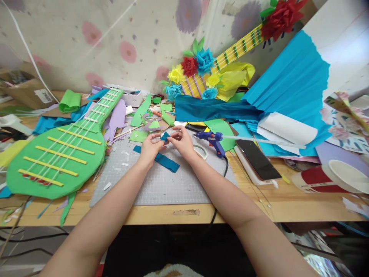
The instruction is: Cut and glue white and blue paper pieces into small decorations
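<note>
Between my two hands, over the grey cutting mat (138, 192), is a small piece of dark blue crepe paper (165, 137). The fingers of my left hand (151, 148) pinch it from the left, and my right hand (182, 141) pinches its right side. Beneath them a dark blue crepe paper strip (167, 163) lies slantwise on the mat. A roll of white tape (201, 151) sits just right of my right wrist, partly hidden by it. Beyond that lies a blue glue gun (211, 139) with a long clear glue stick in its back.
On the left lies a green paper pipa (60, 154). A yellow paper instrument with flowers (198, 82) leans at the back. Blue crepe paper (294, 88), a phone (258, 159) and a tipped paper cup (325, 177) are on the right. The glue gun's cord (225, 169) hangs over the table edge.
</note>
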{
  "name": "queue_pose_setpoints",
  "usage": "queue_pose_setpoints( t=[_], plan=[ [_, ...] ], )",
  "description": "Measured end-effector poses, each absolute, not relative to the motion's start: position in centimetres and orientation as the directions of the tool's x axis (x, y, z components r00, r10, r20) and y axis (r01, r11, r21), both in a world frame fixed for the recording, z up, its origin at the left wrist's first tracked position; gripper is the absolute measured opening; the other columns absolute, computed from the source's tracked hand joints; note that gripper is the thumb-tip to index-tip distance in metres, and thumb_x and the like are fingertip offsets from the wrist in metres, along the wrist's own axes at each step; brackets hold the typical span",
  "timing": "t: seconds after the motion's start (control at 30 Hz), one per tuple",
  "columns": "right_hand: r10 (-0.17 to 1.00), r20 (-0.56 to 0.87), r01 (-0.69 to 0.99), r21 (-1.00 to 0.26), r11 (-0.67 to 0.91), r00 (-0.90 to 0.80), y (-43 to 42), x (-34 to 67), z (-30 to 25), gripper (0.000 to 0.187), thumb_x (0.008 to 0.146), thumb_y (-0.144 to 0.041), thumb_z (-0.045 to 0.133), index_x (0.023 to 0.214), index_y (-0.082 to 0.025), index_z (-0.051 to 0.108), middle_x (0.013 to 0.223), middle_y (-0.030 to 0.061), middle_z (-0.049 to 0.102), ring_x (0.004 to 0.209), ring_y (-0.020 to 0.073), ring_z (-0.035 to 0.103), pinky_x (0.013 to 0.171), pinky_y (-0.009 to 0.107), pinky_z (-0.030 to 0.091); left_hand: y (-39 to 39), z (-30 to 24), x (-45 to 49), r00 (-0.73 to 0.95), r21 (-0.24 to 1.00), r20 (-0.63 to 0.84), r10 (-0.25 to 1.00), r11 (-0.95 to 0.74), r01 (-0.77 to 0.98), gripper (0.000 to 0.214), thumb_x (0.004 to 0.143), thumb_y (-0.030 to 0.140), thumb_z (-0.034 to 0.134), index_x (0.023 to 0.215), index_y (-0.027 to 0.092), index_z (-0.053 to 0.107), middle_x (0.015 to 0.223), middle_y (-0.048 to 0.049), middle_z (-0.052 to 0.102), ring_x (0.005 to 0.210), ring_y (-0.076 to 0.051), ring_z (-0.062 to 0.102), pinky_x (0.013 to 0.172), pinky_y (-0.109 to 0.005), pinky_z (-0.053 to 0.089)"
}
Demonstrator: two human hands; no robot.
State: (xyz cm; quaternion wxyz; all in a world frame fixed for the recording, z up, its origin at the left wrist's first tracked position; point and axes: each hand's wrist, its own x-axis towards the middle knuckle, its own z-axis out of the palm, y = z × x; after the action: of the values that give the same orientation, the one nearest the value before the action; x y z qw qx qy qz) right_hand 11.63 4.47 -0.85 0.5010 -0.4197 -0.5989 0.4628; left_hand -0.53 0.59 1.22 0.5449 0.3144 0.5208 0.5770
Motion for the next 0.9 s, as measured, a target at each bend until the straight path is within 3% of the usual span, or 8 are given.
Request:
queue_pose_setpoints(
  t=[0.27,0.37,0.47,0.67,0.9],
  plan=[
    [0.967,0.219,-0.041,-0.976,0.216,-0.127,4.51,11.44,-0.99,0.038,0.062,-0.028,0.064,0.092,-0.023,0.041,0.076,-0.0036,0.055,0.068,0.0113,0.056,0.068,0.029,0.048,0.46,1.64,-0.6,-0.171,0.93,-0.235,0.957,0.171,-0.324,0.035,0.058,0.017,0.071,0.089,0.013,0.054,0.07,-0.0056,0.067,0.066,-0.017,0.066,0.065,-0.03,0.053],
    [0.975,0.154,-0.118,-0.984,0.136,-0.162,4.56,11.35,-1.08,0.047,0.059,-0.03,0.068,0.096,-0.023,0.039,0.084,-0.0012,0.056,0.071,0.0118,0.057,0.069,0.029,0.048,0.41,1.63,-0.6,-0.173,0.942,-0.224,0.959,0.168,-0.291,0.035,0.058,0.017,0.071,0.088,0.014,0.055,0.067,-0.0046,0.067,0.066,-0.017,0.066,0.063,-0.029,0.053],
    [0.969,0.083,-0.136,-0.989,0.052,-0.233,4.59,11.27,-1.26,0.051,0.059,-0.035,0.068,0.098,-0.023,0.038,0.075,-0.0035,0.057,0.066,0.0126,0.058,0.066,0.03,0.048,0.3,1.76,-0.49,-0.171,0.947,-0.226,0.959,0.175,-0.27,0.034,0.057,0.017,0.07,0.088,0.014,0.056,0.066,-0.0041,0.067,0.067,-0.017,0.066,0.064,-0.029,0.053],
    [0.977,0.112,-0.096,-0.991,0.096,-0.182,4.68,11.28,-1.26,0.046,0.058,-0.035,0.067,0.093,-0.023,0.04,0.062,-0.0076,0.052,0.059,0.0122,0.055,0.061,0.028,0.045,0.37,1.62,-0.51,-0.139,0.939,-0.228,0.964,0.18,-0.293,0.038,0.057,0.018,0.073,0.09,0.013,0.056,0.074,-0.0072,0.068,0.071,-0.019,0.067,0.068,-0.033,0.053],
    [0.985,0.137,-0.084,-0.988,0.128,-0.108,4.52,11.34,-1.3,0.044,0.059,-0.031,0.066,0.094,-0.023,0.04,0.067,-0.0059,0.055,0.062,0.0117,0.054,0.064,0.028,0.043,0.57,1.14,-0.54,-0.143,0.942,-0.232,0.962,0.185,-0.281,0.029,0.064,0.016,0.068,0.091,0.012,0.059,0.067,-0.0063,0.067,0.064,-0.016,0.066,0.061,-0.026,0.053]
  ],
)
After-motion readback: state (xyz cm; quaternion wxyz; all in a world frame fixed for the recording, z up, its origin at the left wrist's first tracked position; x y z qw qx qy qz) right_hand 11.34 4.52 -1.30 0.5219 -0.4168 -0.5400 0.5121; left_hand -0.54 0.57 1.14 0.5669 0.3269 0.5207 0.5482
